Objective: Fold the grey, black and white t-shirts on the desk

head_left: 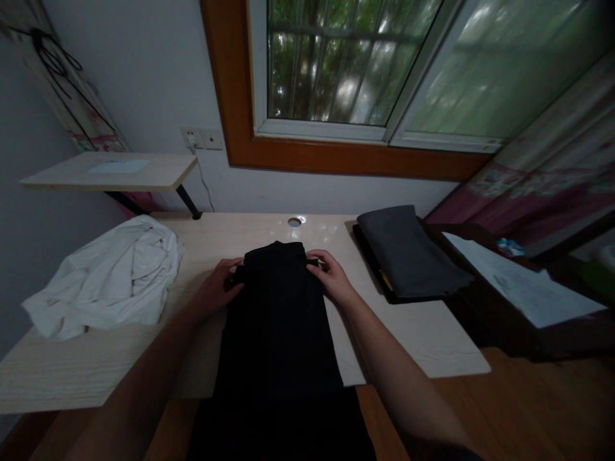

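A long black garment (278, 320) lies folded narrow across the middle of the desk, and its lower part runs past the front edge toward me. At its far left corner my left hand (225, 282) has thumb and fingers closed on the cloth. On the opposite side my right hand (331, 272) pinches a small bit of the black cloth at the far right corner. Whether the garment is trousers or something else is hard to tell in the dark fabric.
A crumpled white cloth (115, 275) rests at the left, below a raised shelf (57, 173). To the right lie folded dark grey clothes (408, 253) on a black piece. Beyond the pale desk (446, 339), a sheet of paper (523, 282) sits on a dark surface. A window (336, 70) is behind.
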Motion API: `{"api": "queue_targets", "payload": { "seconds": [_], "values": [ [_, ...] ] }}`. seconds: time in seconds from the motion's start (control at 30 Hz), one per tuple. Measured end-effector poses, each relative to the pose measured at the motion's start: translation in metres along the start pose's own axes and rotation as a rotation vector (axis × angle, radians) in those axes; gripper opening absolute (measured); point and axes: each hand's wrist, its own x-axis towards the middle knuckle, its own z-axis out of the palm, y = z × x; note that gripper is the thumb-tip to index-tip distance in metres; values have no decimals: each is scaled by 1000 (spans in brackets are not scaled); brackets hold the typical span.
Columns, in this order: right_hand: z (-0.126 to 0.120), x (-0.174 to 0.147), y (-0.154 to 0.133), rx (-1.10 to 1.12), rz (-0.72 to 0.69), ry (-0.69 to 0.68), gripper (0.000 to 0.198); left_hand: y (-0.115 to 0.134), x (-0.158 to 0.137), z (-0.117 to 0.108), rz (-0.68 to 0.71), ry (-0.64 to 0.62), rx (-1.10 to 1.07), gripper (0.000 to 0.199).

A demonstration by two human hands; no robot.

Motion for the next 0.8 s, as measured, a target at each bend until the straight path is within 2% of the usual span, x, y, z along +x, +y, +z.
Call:
{"api": "queue_targets", "payload": {
  "seconds": [0.1,0.23,0.4,0.67,0.8],
  "values": [
    [3,2,2,-4,3,29,42,1,-1,0,-27,-10,-27,62],
    [3,4,5,-137,-14,-48,50,6,-1,0,-56,6,-50,62],
    [-1,5,4,-284,-45,-79,46,9,0,-1,-68,7,-92,59],
    [-9,2,3,-161,46,-194,42,18,1,-10,-125,-78,-197,52],
    [0,2,-2,31,37,-97,43,16,1,-9,-171,-8,-248,49]
  ]
}}
